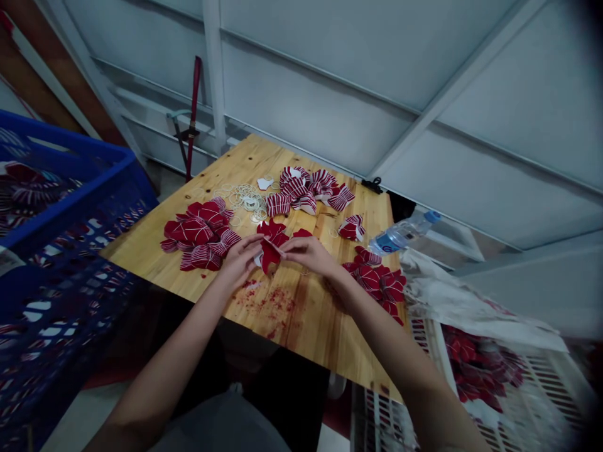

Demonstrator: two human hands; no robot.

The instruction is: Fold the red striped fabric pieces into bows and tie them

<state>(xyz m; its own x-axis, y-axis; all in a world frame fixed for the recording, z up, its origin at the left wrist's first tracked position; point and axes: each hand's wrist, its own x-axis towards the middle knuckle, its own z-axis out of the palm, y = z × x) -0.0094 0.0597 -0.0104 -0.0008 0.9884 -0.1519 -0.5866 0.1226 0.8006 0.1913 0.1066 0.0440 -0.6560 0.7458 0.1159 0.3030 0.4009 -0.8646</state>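
Observation:
Between my hands, above the near middle of the table, is a small red fabric piece [270, 253] with a pale edge. My left hand [241, 258] pinches its left side and my right hand [308, 253] pinches its right side. Just beyond lie more red cut pieces [273, 231]. A heap of red and striped fabric pieces [198, 232] sits left of my left hand. Farther back is a striped bunch [306, 188], with pale rubber bands [242, 198] scattered beside it. Another red heap [377, 279] lies right of my right forearm, which partly covers it.
Red scraps [271, 304] litter the wooden table [311, 333] near its front edge. A plastic bottle [405, 233] and a black clip [372, 184] are at the right side. A blue crate [70, 213] stands left; a pale crate [546, 376] holding red pieces stands right. White panels [311, 81] rise behind.

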